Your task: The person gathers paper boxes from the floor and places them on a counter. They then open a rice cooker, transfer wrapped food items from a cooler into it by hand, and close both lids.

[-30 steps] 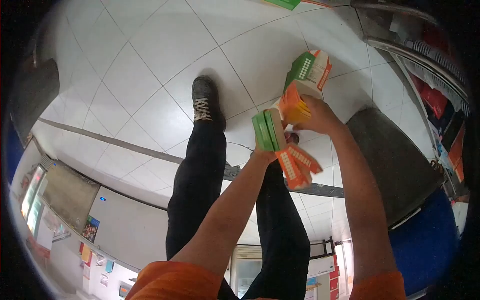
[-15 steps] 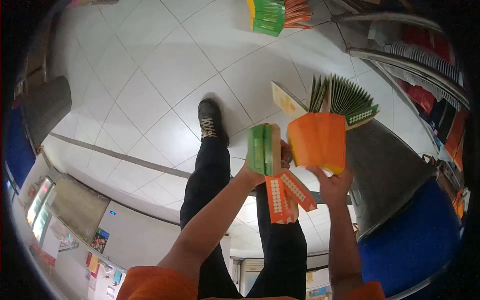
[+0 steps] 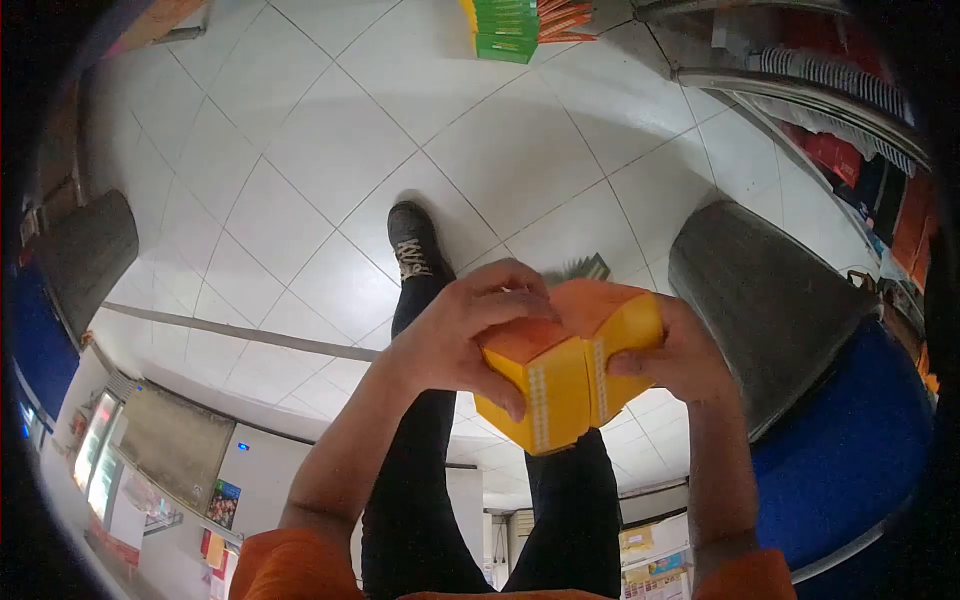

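In front of my legs, both hands hold a bundle of folded cardboard cartons (image 3: 555, 400), yellow on the near face and orange on top, with white dotted strips along the edges. The bundle shows two blocks side by side, touching. My left hand (image 3: 480, 325) is closed round the left block, its thumb on the yellow face and its fingers over the orange top. My right hand (image 3: 675, 350) grips the right block, thumb pressed on the yellow face; its other fingers are mostly hidden behind. A dark green carton edge (image 3: 595, 268) shows behind the bundle.
Another fanned stack of green and orange cartons (image 3: 508, 28) lies on the tiled floor (image 3: 300, 150). At the right are a grey-sided seat with a blue part (image 3: 840, 450) and a metal-framed rack (image 3: 800, 85). A second grey seat (image 3: 92, 260) is at the left.
My hands have come together, and the separate green-and-orange and orange-and-green bundles now appear as one yellow-orange bundle turned towards me. The view has shifted slightly.
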A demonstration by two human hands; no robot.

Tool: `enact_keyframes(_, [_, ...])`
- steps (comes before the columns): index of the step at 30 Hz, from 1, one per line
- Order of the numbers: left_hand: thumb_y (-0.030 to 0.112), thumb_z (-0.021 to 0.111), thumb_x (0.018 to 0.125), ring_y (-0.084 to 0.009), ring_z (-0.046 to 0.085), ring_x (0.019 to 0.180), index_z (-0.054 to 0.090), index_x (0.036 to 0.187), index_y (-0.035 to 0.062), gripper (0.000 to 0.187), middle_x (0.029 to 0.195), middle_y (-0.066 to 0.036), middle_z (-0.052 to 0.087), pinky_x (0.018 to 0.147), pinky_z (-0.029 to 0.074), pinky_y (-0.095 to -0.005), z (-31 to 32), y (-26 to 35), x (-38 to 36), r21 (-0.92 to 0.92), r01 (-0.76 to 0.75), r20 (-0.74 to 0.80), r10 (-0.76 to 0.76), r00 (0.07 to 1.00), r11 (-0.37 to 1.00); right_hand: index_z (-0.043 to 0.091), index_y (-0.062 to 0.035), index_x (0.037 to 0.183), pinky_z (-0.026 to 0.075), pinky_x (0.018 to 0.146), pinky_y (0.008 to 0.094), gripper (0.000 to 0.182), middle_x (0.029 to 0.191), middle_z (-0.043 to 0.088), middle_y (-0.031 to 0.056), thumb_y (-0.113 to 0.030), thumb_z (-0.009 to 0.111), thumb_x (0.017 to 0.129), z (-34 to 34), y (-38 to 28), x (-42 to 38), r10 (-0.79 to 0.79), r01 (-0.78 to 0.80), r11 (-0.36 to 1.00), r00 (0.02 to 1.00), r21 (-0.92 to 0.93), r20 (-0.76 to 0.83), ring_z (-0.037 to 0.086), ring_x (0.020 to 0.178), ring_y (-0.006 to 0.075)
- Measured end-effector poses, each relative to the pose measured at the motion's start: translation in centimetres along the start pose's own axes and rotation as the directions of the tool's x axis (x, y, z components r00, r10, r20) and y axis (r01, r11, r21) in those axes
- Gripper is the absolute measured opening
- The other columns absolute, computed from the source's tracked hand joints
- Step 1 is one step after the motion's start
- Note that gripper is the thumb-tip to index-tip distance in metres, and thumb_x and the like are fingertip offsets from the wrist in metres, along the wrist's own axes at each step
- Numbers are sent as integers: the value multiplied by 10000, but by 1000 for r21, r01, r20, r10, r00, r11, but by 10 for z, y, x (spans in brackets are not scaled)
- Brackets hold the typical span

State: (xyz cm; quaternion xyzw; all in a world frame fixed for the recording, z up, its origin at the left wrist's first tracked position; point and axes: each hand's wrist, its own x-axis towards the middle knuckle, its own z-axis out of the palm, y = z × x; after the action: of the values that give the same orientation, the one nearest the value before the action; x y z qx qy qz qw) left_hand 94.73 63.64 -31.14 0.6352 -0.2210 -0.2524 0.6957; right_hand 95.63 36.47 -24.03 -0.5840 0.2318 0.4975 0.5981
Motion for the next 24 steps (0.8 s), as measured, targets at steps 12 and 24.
enact_keyframes(12, [684, 726, 727, -282, 547, 1250, 481, 1372, 15, 961, 1387, -149, 525, 1051, 450, -398, -11, -24, -67, -855, 198, 22, -347, 938, 479, 559, 28, 1235, 558, 773, 312, 442, 1066, 675, 118, -284, 662, 939, 83, -51, 53, 249, -215, 958, 951, -187, 183, 680, 906, 178])
enact_keyframes(24, [877, 596, 606, -251, 539, 1218, 469, 1318, -10, 1144, 1303, -130, 563, 1071, 413, -429, 1, -60, -126, -988, -151, -111, -613, 783, -14, 320, -99, 1469, 456, 990, 524, 1007, 1463, 401, 219, -358, 882, 675, 36, -114, 243, -492, 82, 167, 870, -982, -11, 456, 1328, 336])
